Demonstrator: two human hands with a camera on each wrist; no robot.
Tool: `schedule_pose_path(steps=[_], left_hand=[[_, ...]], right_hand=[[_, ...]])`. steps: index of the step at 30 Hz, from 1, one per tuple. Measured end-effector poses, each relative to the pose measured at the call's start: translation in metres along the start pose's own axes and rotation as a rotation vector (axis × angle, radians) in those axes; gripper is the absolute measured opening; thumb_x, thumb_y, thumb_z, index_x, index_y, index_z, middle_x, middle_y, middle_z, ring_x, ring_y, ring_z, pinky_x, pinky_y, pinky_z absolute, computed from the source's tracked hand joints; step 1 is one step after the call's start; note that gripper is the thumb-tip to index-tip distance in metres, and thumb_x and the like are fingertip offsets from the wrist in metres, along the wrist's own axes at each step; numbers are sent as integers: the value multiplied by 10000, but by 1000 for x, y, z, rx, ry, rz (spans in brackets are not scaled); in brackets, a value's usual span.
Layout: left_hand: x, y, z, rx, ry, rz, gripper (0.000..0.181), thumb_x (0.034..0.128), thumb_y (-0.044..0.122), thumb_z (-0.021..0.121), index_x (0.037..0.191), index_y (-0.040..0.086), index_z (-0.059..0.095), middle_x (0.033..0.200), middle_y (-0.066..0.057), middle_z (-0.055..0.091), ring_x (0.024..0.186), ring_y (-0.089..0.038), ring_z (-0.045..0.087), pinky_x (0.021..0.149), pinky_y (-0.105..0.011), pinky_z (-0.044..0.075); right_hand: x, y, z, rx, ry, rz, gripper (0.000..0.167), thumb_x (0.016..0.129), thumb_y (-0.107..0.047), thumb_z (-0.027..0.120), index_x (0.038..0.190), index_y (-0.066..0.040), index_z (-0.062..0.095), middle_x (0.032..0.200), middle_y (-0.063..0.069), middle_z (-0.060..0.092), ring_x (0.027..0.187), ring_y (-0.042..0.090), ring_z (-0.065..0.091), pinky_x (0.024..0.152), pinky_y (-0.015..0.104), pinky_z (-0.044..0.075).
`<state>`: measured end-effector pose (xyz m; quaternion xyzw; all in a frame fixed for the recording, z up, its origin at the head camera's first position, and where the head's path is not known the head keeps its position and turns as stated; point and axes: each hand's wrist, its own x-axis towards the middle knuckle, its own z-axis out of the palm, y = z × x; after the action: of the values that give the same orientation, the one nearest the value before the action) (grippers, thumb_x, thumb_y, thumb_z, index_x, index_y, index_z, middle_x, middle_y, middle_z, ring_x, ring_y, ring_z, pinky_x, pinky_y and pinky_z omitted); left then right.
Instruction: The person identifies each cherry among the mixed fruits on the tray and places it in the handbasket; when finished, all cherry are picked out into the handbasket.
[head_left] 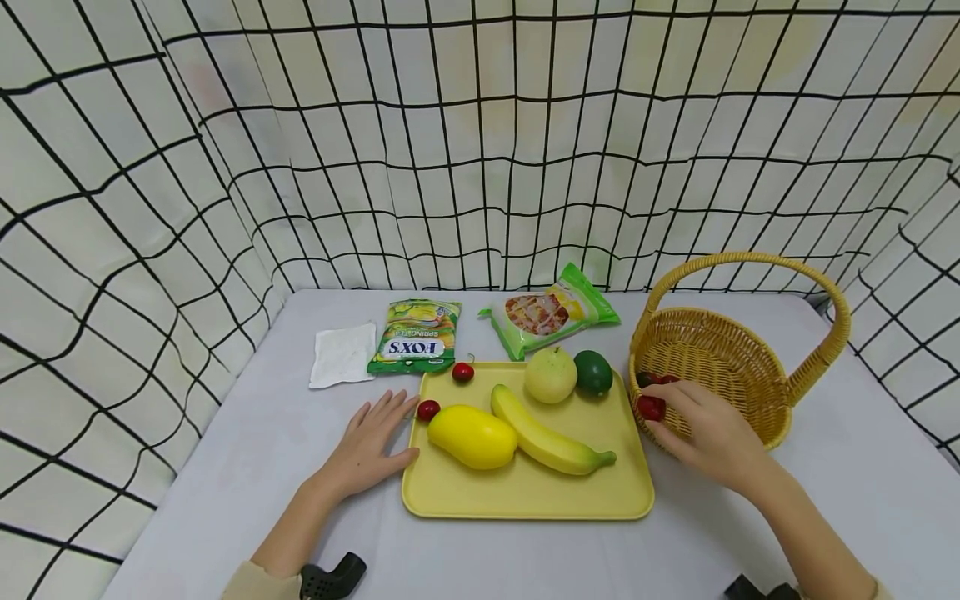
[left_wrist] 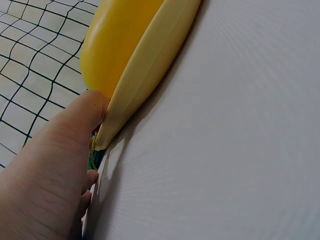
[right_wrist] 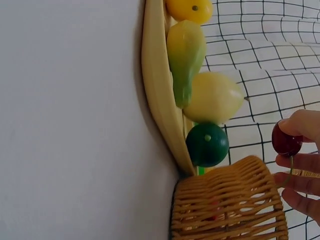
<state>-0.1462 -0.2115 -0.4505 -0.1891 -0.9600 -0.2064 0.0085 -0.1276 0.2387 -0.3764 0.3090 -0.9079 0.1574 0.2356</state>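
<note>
Stretching across the lower centre of the head view, the yellow tray (head_left: 525,497) lies left of the wicker basket (head_left: 708,340). The right hand (head_left: 708,435), angled from lower right toward upper left, pinches a dark red cherry (head_left: 651,408) between thumb and fingers at the basket's left side. The left hand (head_left: 369,446) lies at the tray's left edge, fingers spread toward upper right. In the right wrist view, the cherry's long axis runs near vertical, its stem curving downward.
</note>
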Motion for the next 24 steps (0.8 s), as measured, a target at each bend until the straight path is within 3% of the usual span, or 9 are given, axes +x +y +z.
schedule_pose_path(steps=[12,20,24], left_hand=[[0,1,-1,-3,-1,-3,717,818,430,604,1424,155,339,1470,-127,283,1362,-320,171,1078,-535,54],[-1,1,-3,-11,-5,-2,718,818,429,602,1425,154,335,1472,-128,279,1363,-320,165,1078,-537,49],[-1,1,-2,-8,-5,-3,719,818,432,601,1425,155,335,1472,-127,279,1363,-321,164,1077,-539,52]], right_hand=[[-4,18,5,-7,-9,72,444,681,-135,778,1081,-62,601,975,75,629,851,207,600,653,368,532],[-4,29,7,24,-63,186,396,737,-175,748,1083,-63,592,981,95,629,851,241,602,653,412,532],[-4,35,9,33,-79,203,387,746,-176,740,1080,-52,587,988,103,627,848,246,603,653,416,533]])
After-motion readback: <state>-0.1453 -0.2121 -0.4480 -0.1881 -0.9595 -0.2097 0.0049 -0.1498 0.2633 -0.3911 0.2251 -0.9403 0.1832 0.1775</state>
